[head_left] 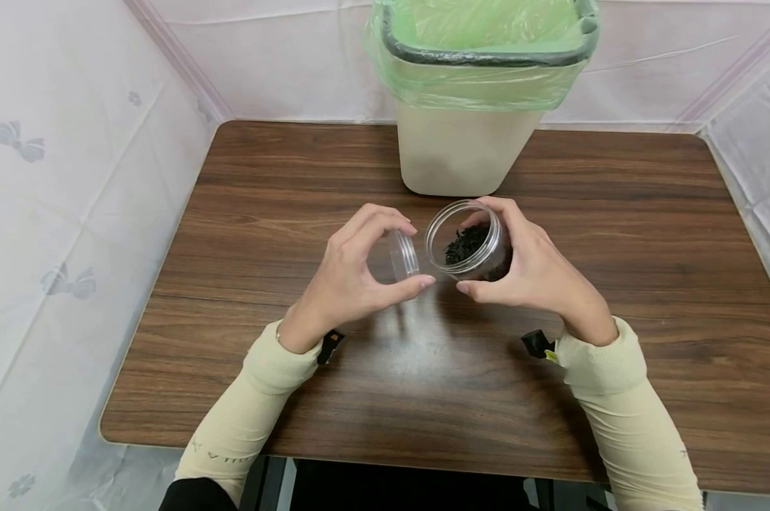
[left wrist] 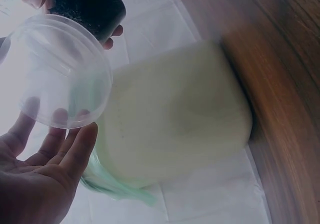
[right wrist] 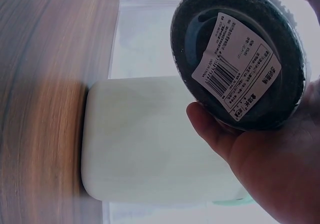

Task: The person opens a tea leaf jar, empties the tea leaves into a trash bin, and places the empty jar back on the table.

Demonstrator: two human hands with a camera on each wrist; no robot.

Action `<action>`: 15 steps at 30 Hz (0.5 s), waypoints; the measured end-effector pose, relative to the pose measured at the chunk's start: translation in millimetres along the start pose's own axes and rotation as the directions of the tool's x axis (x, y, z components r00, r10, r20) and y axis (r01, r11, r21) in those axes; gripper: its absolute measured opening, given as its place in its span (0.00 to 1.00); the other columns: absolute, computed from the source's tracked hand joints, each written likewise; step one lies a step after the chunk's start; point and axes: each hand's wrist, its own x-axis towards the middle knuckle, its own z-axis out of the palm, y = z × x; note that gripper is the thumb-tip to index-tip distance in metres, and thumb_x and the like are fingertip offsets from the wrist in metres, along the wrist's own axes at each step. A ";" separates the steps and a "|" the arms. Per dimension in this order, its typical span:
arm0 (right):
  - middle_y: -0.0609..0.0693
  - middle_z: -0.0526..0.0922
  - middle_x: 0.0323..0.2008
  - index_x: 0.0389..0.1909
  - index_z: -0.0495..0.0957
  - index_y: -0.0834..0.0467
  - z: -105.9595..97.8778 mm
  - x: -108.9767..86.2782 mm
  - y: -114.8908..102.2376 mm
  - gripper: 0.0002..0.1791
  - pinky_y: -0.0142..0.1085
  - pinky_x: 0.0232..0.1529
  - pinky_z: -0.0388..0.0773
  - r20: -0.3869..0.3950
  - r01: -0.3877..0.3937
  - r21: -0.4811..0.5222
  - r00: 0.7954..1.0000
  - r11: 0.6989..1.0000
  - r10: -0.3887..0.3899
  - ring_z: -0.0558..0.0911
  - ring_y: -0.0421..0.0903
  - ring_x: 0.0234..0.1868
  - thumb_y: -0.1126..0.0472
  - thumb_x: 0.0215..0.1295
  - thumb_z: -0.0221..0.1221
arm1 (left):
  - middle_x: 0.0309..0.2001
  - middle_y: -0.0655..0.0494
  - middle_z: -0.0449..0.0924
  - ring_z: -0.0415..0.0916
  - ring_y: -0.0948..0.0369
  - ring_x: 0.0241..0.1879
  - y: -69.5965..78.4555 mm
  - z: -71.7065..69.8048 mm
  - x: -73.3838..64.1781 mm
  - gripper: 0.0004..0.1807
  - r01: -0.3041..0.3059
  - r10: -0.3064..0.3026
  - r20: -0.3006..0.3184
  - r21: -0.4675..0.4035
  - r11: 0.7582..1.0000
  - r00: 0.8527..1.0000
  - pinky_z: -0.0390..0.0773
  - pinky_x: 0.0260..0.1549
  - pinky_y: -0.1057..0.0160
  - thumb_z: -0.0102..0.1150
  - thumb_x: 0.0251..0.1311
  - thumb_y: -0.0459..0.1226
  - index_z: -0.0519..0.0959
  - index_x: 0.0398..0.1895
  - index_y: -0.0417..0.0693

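In the head view my left hand (head_left: 353,273) grips a clear plastic lid (head_left: 404,254) by its edge, between thumb and fingers. The left wrist view shows the round lid (left wrist: 60,73) from its flat side, with fingertips along its rim. To its right, my right hand (head_left: 531,262) holds a clear jar (head_left: 501,259), uncovered and tilted with its mouth toward the lid. Dark, dry shredded leaves (head_left: 466,245) lie inside. A white barcode label (right wrist: 236,68) is stuck on the jar's base in the right wrist view. Lid and jar are held apart, above the table.
Just beyond the hands, a beige bin (head_left: 461,149) stands on the wooden table (head_left: 244,341) at its back edge. A green bag (head_left: 480,89) lines it and folds over the rim. White patterned sheets (head_left: 91,213) hang around the table.
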 end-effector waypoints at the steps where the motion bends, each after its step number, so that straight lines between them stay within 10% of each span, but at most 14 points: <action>1: 0.45 0.80 0.54 0.70 0.62 0.50 0.0 -0.2 0.3 0.54 0.32 0.56 0.67 -0.001 0.000 0.002 1.000 1.000 0.000 0.79 0.41 0.54 0.58 0.40 0.80 | 0.48 0.54 0.77 0.76 0.60 0.49 -0.5 0.0 -0.8 0.28 0.009 -0.009 0.006 0.004 1.000 1.000 0.77 0.47 0.56 0.79 0.45 0.47 0.79 0.47 0.43; 15: 0.48 0.81 0.55 0.70 0.62 0.53 -1.5 -1.6 2.4 0.54 0.31 0.58 0.66 -0.001 -0.014 -0.023 1.000 1.000 0.014 0.79 0.41 0.54 0.56 0.39 0.81 | 0.49 0.57 0.79 0.77 0.63 0.49 -8.5 0.7 -8.4 0.28 0.054 -0.057 0.050 0.064 0.997 0.997 0.77 0.50 0.59 0.78 0.48 0.49 0.80 0.48 0.46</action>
